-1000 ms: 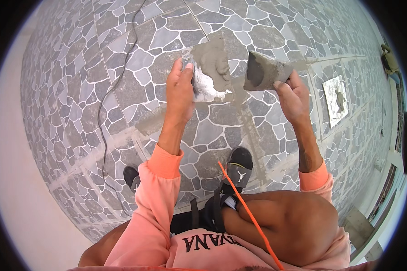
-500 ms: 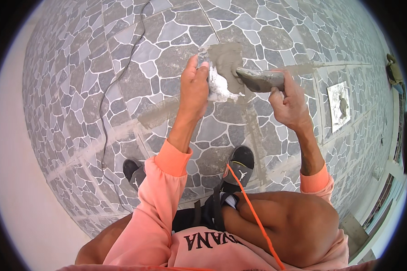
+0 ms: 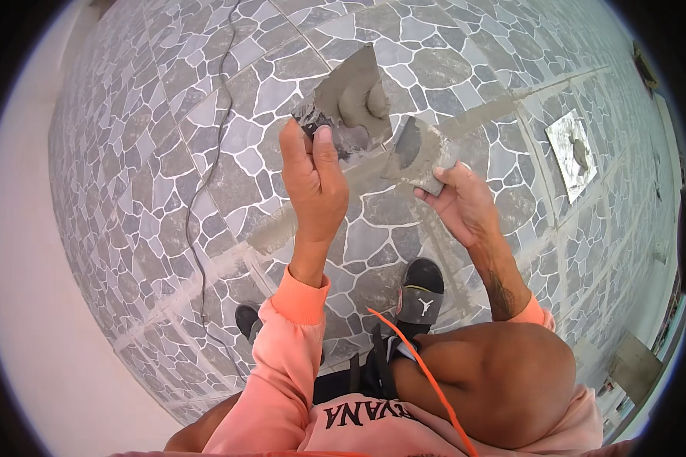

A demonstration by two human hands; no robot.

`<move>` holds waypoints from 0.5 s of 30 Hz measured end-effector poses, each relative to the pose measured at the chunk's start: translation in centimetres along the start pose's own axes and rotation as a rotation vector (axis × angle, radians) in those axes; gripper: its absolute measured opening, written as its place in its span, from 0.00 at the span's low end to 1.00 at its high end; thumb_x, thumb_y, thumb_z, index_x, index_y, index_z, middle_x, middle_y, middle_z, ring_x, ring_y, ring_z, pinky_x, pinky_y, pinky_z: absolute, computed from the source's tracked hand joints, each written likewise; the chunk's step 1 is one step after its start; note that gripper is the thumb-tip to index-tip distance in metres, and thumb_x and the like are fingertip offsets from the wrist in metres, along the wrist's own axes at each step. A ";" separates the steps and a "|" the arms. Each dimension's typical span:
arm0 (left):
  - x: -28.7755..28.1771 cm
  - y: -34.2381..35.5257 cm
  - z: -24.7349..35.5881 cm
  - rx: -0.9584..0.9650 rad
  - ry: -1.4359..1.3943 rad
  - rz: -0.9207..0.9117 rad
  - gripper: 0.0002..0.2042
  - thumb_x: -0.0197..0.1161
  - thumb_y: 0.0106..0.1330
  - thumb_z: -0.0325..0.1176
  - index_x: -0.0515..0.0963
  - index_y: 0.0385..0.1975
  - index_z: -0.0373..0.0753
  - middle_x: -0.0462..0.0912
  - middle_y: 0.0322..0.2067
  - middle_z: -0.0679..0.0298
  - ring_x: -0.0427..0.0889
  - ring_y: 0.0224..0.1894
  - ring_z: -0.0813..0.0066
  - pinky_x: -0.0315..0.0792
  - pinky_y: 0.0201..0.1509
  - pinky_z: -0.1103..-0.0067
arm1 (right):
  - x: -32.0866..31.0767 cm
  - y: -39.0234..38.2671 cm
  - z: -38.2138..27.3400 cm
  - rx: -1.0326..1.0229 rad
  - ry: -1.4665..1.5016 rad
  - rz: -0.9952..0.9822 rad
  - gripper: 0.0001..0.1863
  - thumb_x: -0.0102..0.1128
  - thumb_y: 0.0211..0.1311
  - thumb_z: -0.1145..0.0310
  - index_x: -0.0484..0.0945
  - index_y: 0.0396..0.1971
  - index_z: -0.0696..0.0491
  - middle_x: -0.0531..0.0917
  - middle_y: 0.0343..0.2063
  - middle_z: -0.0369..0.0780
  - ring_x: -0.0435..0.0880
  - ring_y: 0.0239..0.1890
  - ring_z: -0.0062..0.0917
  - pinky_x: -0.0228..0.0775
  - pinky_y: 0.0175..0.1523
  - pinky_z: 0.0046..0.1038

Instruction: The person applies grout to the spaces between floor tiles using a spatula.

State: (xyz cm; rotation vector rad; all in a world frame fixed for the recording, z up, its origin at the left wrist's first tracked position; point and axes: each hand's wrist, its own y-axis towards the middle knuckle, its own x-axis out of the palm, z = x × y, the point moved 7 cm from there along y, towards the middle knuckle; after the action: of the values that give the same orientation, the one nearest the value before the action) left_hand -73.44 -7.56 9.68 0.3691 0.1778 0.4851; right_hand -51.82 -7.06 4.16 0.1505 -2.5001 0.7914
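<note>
A flat square plate [image 3: 310, 116] rests in my left hand [image 3: 315, 183], its thumb on top at the near corner. Grey wet mortar [image 3: 352, 99] covers most of the plate, with a ridged lump toward its right side. To the right, my right hand [image 3: 469, 206] pinches a thin flat scraper [image 3: 421, 154] by its near edge, thumb on top. Mortar smears the scraper's face around a darker patch. Scraper and plate look close but apart, both above the stone-patterned tile floor [image 3: 373, 228].
Grey-filled joints [image 3: 472, 116] run between the tiles. A white plate [image 3: 560, 148] with a mortar dab lies at the right. A dark cable [image 3: 215, 164] crosses the floor on the left, near a pale surface [image 3: 23, 251]. An orange cord [image 3: 427, 369] hangs before me.
The scraper has come off the mortar, moving nearer and turning its smeared face up. The plate has rotated in my left hand, and its bright bare area no longer shows.
</note>
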 end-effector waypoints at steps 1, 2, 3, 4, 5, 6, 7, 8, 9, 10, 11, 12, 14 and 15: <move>0.2 -0.3 0.0 0.004 -0.002 -0.015 0.11 0.49 0.71 0.26 0.65 0.50 0.32 0.70 0.26 0.70 0.62 0.24 0.88 0.60 0.27 0.88 | 0.7 -0.1 0.4 0.028 0.098 -0.013 0.11 0.49 0.62 0.75 0.69 0.44 0.58 0.77 0.42 0.40 0.77 0.46 0.27 0.70 0.53 0.39; 0.3 -0.7 0.5 0.082 0.038 -0.027 0.10 0.50 0.70 0.24 0.66 0.49 0.32 0.74 0.28 0.67 0.65 0.24 0.87 0.63 0.28 0.87 | 1.1 -0.2 0.4 0.020 0.109 -0.006 0.11 0.49 0.62 0.75 0.69 0.44 0.58 0.77 0.42 0.40 0.77 0.46 0.27 0.70 0.53 0.39; 0.5 -0.7 1.2 0.162 0.078 -0.034 0.10 0.50 0.70 0.23 0.66 0.49 0.33 0.78 0.31 0.64 0.68 0.24 0.86 0.65 0.28 0.87 | 1.6 -0.2 0.4 0.028 0.153 -0.014 0.10 0.49 0.62 0.75 0.69 0.43 0.59 0.76 0.43 0.41 0.77 0.47 0.29 0.70 0.54 0.40; 0.9 -0.8 2.2 0.292 0.083 -0.017 0.11 0.49 0.69 0.21 0.67 0.50 0.34 0.82 0.41 0.54 0.77 0.28 0.81 0.70 0.31 0.85 | 2.2 -0.3 0.3 0.038 0.197 -0.024 0.09 0.48 0.62 0.76 0.69 0.42 0.59 0.76 0.44 0.41 0.77 0.47 0.30 0.70 0.54 0.42; 1.0 -0.6 2.4 0.298 0.084 -0.023 0.11 0.49 0.69 0.21 0.67 0.50 0.34 0.82 0.41 0.54 0.77 0.28 0.81 0.70 0.31 0.85 | 2.8 -0.4 -0.1 0.033 0.205 -0.025 0.09 0.48 0.62 0.76 0.69 0.42 0.59 0.76 0.44 0.41 0.77 0.47 0.30 0.70 0.54 0.42; 1.6 -0.6 3.3 0.360 0.068 -0.076 0.13 0.49 0.67 0.19 0.67 0.51 0.35 0.81 0.45 0.51 0.81 0.33 0.75 0.72 0.33 0.84 | 3.1 -0.6 -0.6 0.020 0.227 -0.018 0.09 0.48 0.62 0.76 0.69 0.42 0.59 0.75 0.44 0.42 0.77 0.47 0.31 0.70 0.54 0.42; 2.2 -0.8 4.1 0.423 0.053 -0.127 0.15 0.49 0.65 0.17 0.68 0.51 0.37 0.79 0.50 0.48 0.84 0.37 0.68 0.74 0.35 0.82 | 3.2 -0.7 -0.9 0.009 0.248 -0.013 0.08 0.48 0.62 0.76 0.69 0.41 0.60 0.75 0.44 0.42 0.77 0.47 0.32 0.70 0.54 0.42; 2.2 -0.9 4.3 0.422 0.047 -0.132 0.15 0.49 0.65 0.17 0.68 0.51 0.37 0.79 0.50 0.48 0.84 0.37 0.68 0.74 0.35 0.82 | 3.0 -0.6 -0.9 0.004 0.250 -0.006 0.08 0.48 0.62 0.76 0.69 0.41 0.60 0.75 0.44 0.42 0.77 0.47 0.32 0.70 0.54 0.42; 2.3 -1.0 4.4 0.399 0.070 -0.189 0.18 0.49 0.62 0.14 0.68 0.51 0.38 0.78 0.50 0.47 0.83 0.42 0.63 0.76 0.37 0.81 | 3.0 -0.5 -0.9 -0.004 0.264 -0.008 0.08 0.48 0.62 0.77 0.69 0.40 0.60 0.74 0.45 0.43 0.77 0.47 0.33 0.70 0.55 0.43; 2.5 -1.0 4.3 0.387 0.082 -0.219 0.19 0.49 0.61 0.13 0.69 0.51 0.38 0.78 0.50 0.47 0.83 0.44 0.60 0.76 0.38 0.80 | 2.9 -0.4 -0.9 -0.012 0.278 -0.011 0.07 0.48 0.62 0.77 0.69 0.40 0.60 0.74 0.45 0.43 0.77 0.47 0.34 0.70 0.55 0.43; 2.8 -1.1 4.3 0.375 0.092 -0.247 0.21 0.49 0.60 0.12 0.69 0.51 0.39 0.78 0.51 0.46 0.83 0.46 0.57 0.77 0.39 0.79 | 2.8 -0.4 -0.9 -0.014 0.279 -0.009 0.07 0.48 0.62 0.77 0.69 0.40 0.60 0.74 0.45 0.43 0.77 0.47 0.34 0.70 0.55 0.43; 2.7 -1.2 4.4 0.402 0.067 -0.224 0.22 0.49 0.57 0.11 0.70 0.51 0.39 0.78 0.50 0.47 0.82 0.48 0.55 0.78 0.41 0.78 | 2.8 -0.4 -0.8 -0.014 0.280 -0.005 0.06 0.48 0.62 0.77 0.69 0.39 0.60 0.74 0.44 0.43 0.77 0.47 0.34 0.70 0.56 0.44; 2.7 -1.1 4.4 0.429 0.043 -0.202 0.23 0.49 0.55 0.10 0.71 0.50 0.39 0.78 0.50 0.47 0.81 0.50 0.54 0.78 0.43 0.77 | 3.0 -0.4 -0.8 -0.015 0.282 -0.001 0.06 0.48 0.62 0.77 0.69 0.38 0.61 0.74 0.43 0.43 0.77 0.46 0.34 0.70 0.56 0.45; 2.7 -1.0 4.5 0.463 0.026 -0.185 0.23 0.50 0.55 0.10 0.72 0.49 0.39 0.78 0.50 0.47 0.81 0.50 0.54 0.78 0.43 0.76 | 3.3 -0.5 -0.9 -0.009 0.293 -0.001 0.05 0.48 0.62 0.78 0.69 0.37 0.61 0.75 0.42 0.43 0.78 0.46 0.35 0.70 0.57 0.46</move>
State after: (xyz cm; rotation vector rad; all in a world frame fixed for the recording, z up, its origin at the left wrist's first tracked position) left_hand -69.57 -8.44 13.18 0.7910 0.3480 0.2617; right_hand -54.17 -6.75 6.72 0.0296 -2.2263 0.7439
